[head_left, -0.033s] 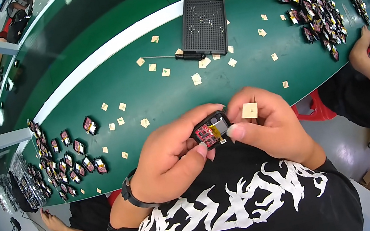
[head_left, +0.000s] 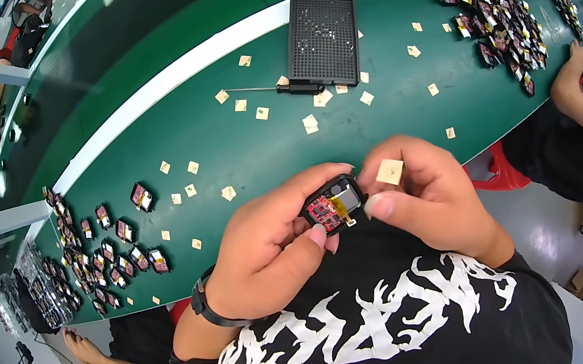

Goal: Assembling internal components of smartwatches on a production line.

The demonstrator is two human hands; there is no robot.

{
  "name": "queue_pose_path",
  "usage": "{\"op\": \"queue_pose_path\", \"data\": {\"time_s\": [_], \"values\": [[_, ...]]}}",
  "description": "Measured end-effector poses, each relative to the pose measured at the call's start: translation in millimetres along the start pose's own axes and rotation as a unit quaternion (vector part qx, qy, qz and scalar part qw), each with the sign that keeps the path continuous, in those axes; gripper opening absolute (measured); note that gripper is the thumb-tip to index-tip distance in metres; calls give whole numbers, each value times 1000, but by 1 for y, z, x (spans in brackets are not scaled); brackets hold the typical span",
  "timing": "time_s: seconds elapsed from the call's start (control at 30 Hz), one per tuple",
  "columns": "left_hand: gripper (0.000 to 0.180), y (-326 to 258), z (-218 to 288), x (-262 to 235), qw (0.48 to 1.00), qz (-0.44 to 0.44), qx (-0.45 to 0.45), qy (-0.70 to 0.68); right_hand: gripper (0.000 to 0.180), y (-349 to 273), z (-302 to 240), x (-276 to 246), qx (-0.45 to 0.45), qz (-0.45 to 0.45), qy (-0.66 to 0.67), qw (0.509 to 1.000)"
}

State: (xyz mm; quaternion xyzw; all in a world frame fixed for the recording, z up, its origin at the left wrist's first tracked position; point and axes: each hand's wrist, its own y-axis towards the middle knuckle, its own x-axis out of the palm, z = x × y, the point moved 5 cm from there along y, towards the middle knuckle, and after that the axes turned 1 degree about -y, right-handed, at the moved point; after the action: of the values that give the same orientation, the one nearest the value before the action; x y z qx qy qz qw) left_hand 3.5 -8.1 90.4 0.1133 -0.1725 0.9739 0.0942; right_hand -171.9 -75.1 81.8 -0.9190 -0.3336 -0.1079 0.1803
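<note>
My left hand (head_left: pixel 262 234) is closed round a small black device housing (head_left: pixel 308 218), thumb at its lower edge. Its inside faces up, with a red circuit board (head_left: pixel 325 212), a grey flat block (head_left: pixel 348 199) and a strip of yellow tape between them. Just right of the housing is my right hand (head_left: pixel 430 193), its fingers curled and the thumb tip close to the housing's right edge. A small cream paper square (head_left: pixel 390 172) is held at those fingers; how they grip it is partly hidden.
Cream squares (head_left: pixel 310 125) lie scattered over the green table (head_left: pixel 246 147). A black perforated tray (head_left: pixel 322 36) stands at the back, a screwdriver (head_left: pixel 291 89) beside it. Similar devices are piled at right (head_left: pixel 505 19) and left (head_left: pixel 107 251). Co-workers sit on both sides.
My right thumb has drawn slightly right, away from the housing. The cream square has tilted and shifted a little left and up. My left hand and the housing stay in place.
</note>
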Motion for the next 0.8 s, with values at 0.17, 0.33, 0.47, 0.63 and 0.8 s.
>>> {"op": "queue_pose_path", "data": {"time_s": [0.17, 0.33, 0.47, 0.63, 0.8], "values": [[50, 1, 2, 1, 999, -6, 26, 29, 10, -6, -21, -20, -211, 47, -297, 930], [53, 1, 5, -1, 977, 7, 111, 181, 23, -15, -29, -28, -290, 7, -417, 862], [49, -2, 9, 2, 959, -8, 136, 248, 23, -17, -34, -17, -305, -13, -495, 814], [45, -3, 9, 3, 973, 24, 99, 205, 25, -25, -32, -6, -372, -13, -540, 755], [45, -5, 9, 6, 986, 61, 50, 148, 27, -29, -41, 5, -428, -35, -588, 685]]}}
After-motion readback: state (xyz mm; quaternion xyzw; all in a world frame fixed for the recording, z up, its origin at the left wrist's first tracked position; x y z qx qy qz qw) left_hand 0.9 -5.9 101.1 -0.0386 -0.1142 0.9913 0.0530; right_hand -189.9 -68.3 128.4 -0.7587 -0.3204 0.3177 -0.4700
